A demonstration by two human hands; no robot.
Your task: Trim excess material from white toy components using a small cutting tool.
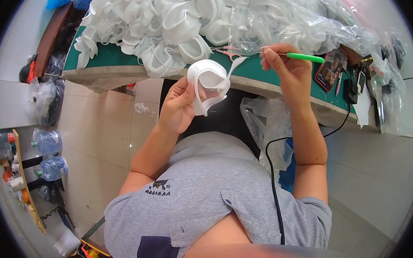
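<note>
Green-topped worktable: near its front edge, left hand pinches a curled white strip, right hand grips a green-handled rod tool, apparently positioning; next move calls for steady tip-to-strip alignment.

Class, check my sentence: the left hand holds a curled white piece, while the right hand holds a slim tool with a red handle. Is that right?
Not quite: the slim tool has a green handle, as the head view shows. The rest stands: the left hand holds a curled white piece and the right hand holds the tool.
</note>
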